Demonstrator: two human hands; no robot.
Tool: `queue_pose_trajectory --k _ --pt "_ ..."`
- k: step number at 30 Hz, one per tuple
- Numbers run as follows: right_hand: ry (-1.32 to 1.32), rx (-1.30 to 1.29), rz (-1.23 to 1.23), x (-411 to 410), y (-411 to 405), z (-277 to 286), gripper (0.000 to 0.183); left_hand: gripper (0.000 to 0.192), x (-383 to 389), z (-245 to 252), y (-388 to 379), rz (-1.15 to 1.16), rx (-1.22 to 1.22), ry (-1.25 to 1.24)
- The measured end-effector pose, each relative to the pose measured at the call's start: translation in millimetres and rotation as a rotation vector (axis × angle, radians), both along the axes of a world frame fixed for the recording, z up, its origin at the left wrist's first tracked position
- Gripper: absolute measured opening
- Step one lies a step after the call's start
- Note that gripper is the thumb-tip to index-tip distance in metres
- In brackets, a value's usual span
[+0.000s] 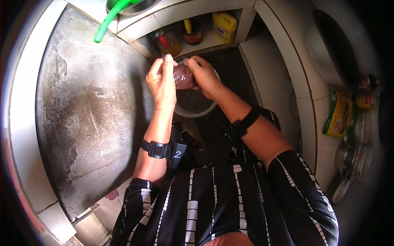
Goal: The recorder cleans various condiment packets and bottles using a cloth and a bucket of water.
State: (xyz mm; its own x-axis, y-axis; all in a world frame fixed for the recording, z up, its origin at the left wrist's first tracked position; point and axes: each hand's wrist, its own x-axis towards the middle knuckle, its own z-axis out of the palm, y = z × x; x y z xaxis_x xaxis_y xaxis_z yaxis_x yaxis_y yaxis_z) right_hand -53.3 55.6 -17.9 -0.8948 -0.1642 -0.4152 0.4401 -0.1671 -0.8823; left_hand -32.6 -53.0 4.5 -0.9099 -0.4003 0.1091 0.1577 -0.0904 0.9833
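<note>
Both of my hands hold a glossy reddish-brown lump (182, 77), its material unclear, above a round pale-rimmed basin (197, 115). My left hand (163, 80) grips its left side, with the thumb pointing up. On the opposite side, the fingers of my right hand (203, 73) curl around the lump and partly hide it. Dark contents or a dark bottom show inside the basin, below the hands. A black strap with a small box (177, 155) sits on the left forearm, and another black strap (246, 123) is around the right forearm.
A worn grey slab (92, 107) lies at left. A green-handled utensil (109, 23) rests on a metal bowl (140, 9) at the top. Jars (193, 35) and a yellow jug (224, 27) stand in a tiled recess. A large pan (326, 52), packets (337, 113) and stacked dishes (361, 160) are at right.
</note>
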Motion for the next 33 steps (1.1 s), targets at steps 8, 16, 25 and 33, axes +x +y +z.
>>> queue_pose_trajectory --k 8,16,25,33 --pt "-0.122 -0.004 0.038 -3.1 -7.8 -22.4 0.024 0.024 -3.2 -15.3 -11.6 -0.181 -0.103 -0.072" --pt "-0.13 0.034 0.163 -12.2 -6.9 -34.1 0.025 0.021 -11.1 -23.1 -14.1 -0.237 -0.257 -0.046" --pt "-0.234 -0.334 0.498 -25.4 1.0 -27.6 0.045 0.039 7.8 1.5 -53.9 -0.42 0.083 -0.18" --pt "0.092 -0.1 0.176 -3.9 43.0 -2.9 0.052 0.039 14.4 -12.8 -34.7 -0.108 -0.226 -0.372"
